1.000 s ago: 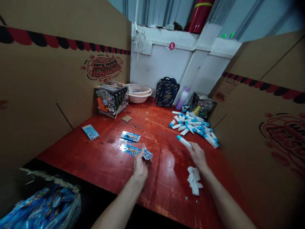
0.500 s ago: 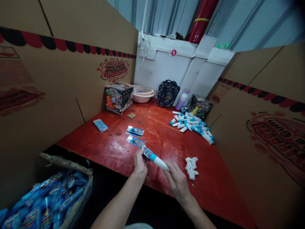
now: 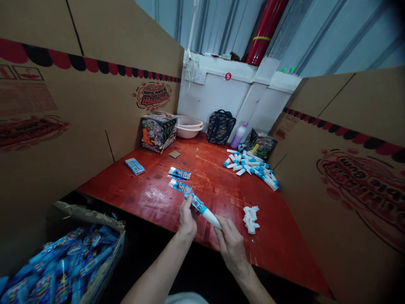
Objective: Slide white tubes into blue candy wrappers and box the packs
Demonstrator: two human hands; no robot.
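Note:
Between my hands is a white squeeze tube with a light-blue cap, slanting down to the right. A printed blue plastic sleeve reaches over its cap end. My left hand pinches that sleeve between thumb and fingers. At the white end, my right hand is closed on the tube. Just beyond my left fingertips a flat printed sleeve lies on the red table, with another similar sleeve behind it. My palms hide part of the fingers.
A stack of blue sleeves lies left. Several white tubes are heaped at the right, behind crumpled white paper. A carton of blue packs stands low left. Cardboard walls flank the table; basins, bag and bottle stand behind.
The view has shifted slightly. My right hand and the tube's white end sit a little further left and lower; both hands keep their hold on the tube and sleeve.

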